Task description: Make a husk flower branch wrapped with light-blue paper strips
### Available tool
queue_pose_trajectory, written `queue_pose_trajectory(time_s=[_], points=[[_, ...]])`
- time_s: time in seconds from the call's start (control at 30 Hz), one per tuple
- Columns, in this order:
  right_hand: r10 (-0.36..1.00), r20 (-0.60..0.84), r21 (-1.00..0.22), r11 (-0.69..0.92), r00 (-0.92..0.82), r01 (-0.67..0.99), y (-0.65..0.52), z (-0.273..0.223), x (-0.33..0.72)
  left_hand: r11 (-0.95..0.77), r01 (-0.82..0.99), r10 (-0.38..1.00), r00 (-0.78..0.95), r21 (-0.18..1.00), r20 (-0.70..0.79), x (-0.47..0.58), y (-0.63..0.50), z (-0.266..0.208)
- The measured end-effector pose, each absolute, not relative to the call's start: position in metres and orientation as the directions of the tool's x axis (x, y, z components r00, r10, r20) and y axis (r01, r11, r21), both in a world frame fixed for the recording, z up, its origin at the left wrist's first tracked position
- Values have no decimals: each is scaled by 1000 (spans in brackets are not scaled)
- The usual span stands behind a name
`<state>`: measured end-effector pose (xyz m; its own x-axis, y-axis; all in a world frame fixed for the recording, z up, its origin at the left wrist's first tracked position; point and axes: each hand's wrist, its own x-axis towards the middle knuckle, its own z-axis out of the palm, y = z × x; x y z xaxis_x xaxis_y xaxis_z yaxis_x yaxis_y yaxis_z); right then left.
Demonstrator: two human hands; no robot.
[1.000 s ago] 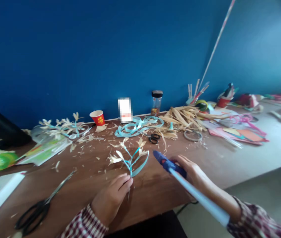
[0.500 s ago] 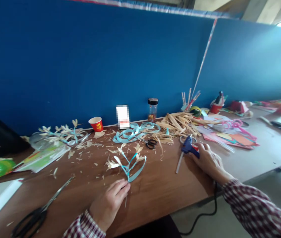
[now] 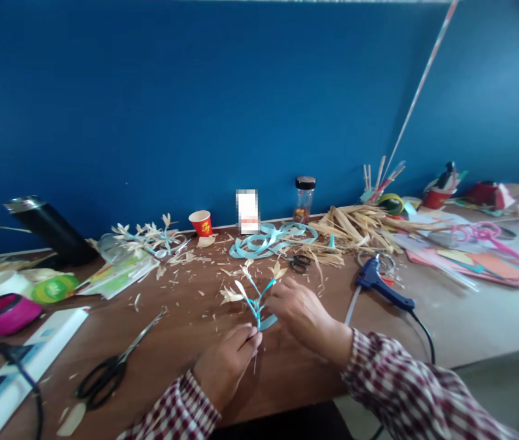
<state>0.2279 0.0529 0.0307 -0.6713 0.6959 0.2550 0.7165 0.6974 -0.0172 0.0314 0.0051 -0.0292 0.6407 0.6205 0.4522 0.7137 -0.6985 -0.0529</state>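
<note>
A small spray of pale husk flowers point(image 3: 241, 292) on blue-wrapped stems stands up from the table's near middle. My left hand point(image 3: 229, 360) pinches its lower stem, with a thin bare end poking out below the fingers. From the stem, a loose light-blue ribbon point(image 3: 268, 322) curves under my right hand point(image 3: 302, 311). The right fingers are bent together beside the right-hand flower and close on the ribbon, though their tips are partly hidden. A blue glue gun point(image 3: 381, 284) with a glue stick in its back lies on the table right of my right hand, apart from it.
Black-handled scissors point(image 3: 107, 376) lie at left, beside a white power strip point(image 3: 34, 366). Behind are another flower bunch point(image 3: 149, 238), a red paper cup point(image 3: 201, 225), coiled blue ribbon point(image 3: 259, 242), small scissors point(image 3: 299, 263), a jar point(image 3: 304, 201) and dried husks point(image 3: 351, 229). Coloured paper point(image 3: 474, 263) lies right.
My right hand has let go of the glue gun and moved left to the flower spray and its ribbon. My left hand still pinches the stem. The view has shifted left.
</note>
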Motion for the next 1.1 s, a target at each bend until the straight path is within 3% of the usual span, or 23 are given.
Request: queue_pose_trajectory(time_s=[0.1, 0.2, 0.37, 0.47, 0.57, 0.67, 0.93, 1.03, 1.1], points=[[733, 195, 6, 664, -652, 748, 72, 22, 217, -689, 724, 637, 621, -24, 457, 33, 5, -28], [737, 164, -55, 670, -655, 740, 82, 14, 217, -686, 724, 676, 602, 66, 425, 33, 5, -25], [734, 232, -88, 670, -639, 737, 82, 5, 221, -611, 689, 791, 507, 389, 343, 23, 6, -20], [722, 278, -56, 670, -633, 740, 81, 3, 221, -346, 642, 937, 274, 684, 216, 23, 10, -15], [714, 308, -33, 669, -629, 743, 80, 5, 221, 91, 448, 995, 5, 889, -104, 33, 20, -11], [711, 340, -26, 662, -616, 749, 77, 10, 222, 347, 203, 938, -90, 916, -336, 45, 35, -11], [669, 376, -10, 695, -641, 719, 73, 16, 225, 498, -4, 867, 41, 867, -497, 51, 63, -17], [667, 423, -91, 705, -613, 704, 69, 16, 226, 507, -15, 862, 45, 862, -506, 50, 68, -10], [707, 502, -243, 668, -498, 704, 67, 14, 226, 460, -104, 887, 3, 882, -462, 49, 72, -2]])
